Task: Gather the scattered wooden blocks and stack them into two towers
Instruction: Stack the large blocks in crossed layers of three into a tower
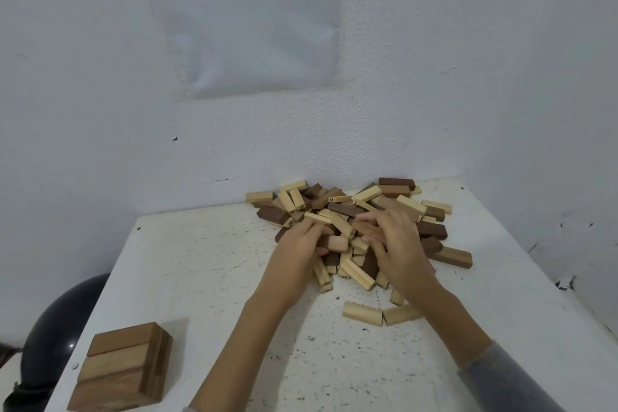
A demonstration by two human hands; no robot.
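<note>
Raking too hard through the pile of wooden blocks (pixel 347 211) risked shoving pieces beyond the fingertips against the wall, or off the worktop (pixel 200 278) edge right of the right hand (pixel 396 244). Both hands were buried in the heap, close together: the left hand (pixel 301 246) and the right lay palms down, fingers curled among the pieces. Whether either truly gripped a block could not be told. The started tower (pixel 123 366) stood well apart, near the left elbow; two loose light blocks (pixel 363 313) lay just beside the right forearm.
</note>
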